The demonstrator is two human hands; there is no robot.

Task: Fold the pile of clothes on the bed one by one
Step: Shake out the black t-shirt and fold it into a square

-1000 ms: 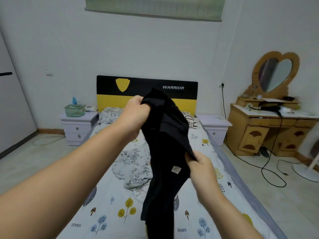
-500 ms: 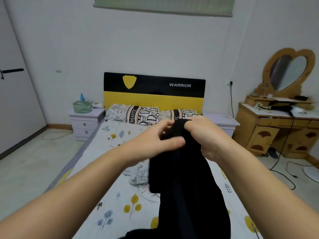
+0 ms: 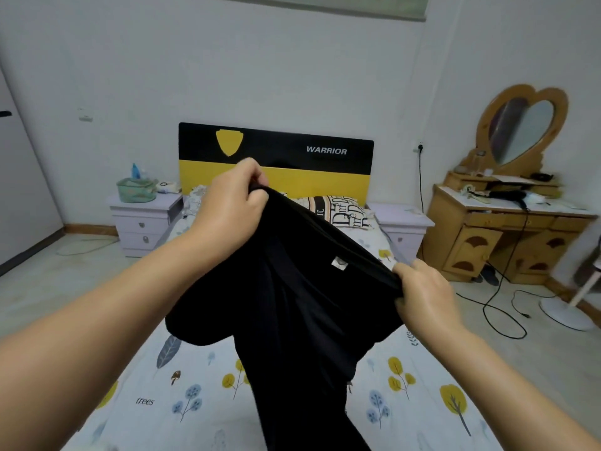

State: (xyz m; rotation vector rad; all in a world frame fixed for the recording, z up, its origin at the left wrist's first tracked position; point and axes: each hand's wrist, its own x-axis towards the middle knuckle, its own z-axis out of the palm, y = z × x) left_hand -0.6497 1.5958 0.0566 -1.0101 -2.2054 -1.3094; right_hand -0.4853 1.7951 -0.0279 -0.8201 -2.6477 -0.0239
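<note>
Black garment (image 3: pixel 292 320) held up over near part of bed (image 3: pixel 195 385), lower end hanging toward sheet. Right edge gripped by right hand (image 3: pixel 426 294), fingers curled round cloth. Upper left edge gripped by left hand (image 3: pixel 231 203), farther off. Pillow (image 3: pixel 341 211), headboard (image 3: pixel 309 157) beyond.

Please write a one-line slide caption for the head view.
Left hand and right hand grip a black garment by its top edge, stretched above the tree-print bed sheet.
</note>
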